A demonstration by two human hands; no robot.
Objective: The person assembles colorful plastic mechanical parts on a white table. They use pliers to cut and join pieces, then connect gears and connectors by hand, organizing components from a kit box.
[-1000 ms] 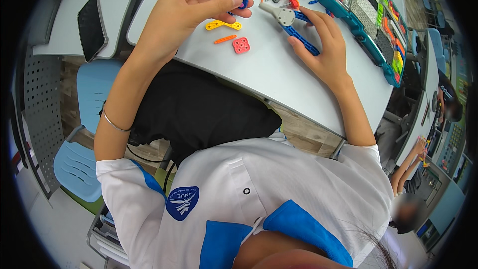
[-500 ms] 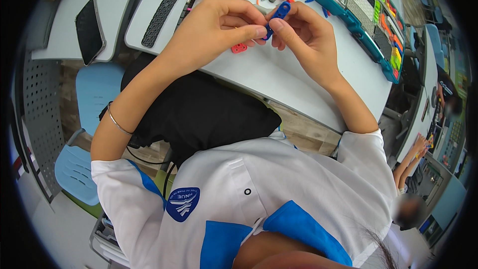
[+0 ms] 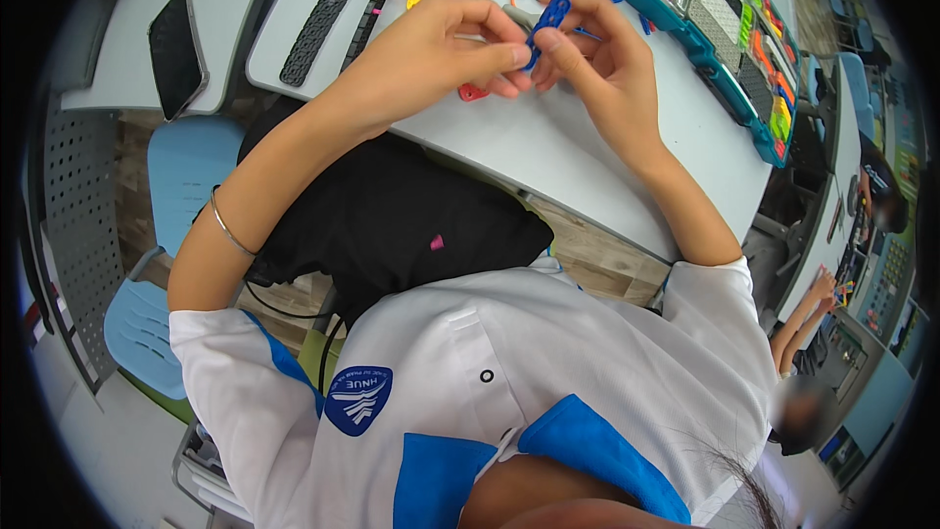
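Blue beam (image 3: 552,20) is pinched by the right hand (image 3: 614,73), left hand (image 3: 423,51) curled alongside, grip unclear.

White lettering (image 3: 362,381), upside down in view, and white stripes (image 3: 354,407), on a blue shield-shaped badge (image 3: 358,400), on a white shirt (image 3: 597,353), pale marks on another person's black top (image 3: 881,170), too small to read

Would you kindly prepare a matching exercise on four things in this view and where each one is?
1. blue perforated beam
2. smartphone
3. silver bangle
4. larger teal parts case

A. around the left forearm
B. along the right of the white table
C. between the left hand and right hand
D. on the far-left table

Pairs: 1-C; 2-D; 3-A; 4-B
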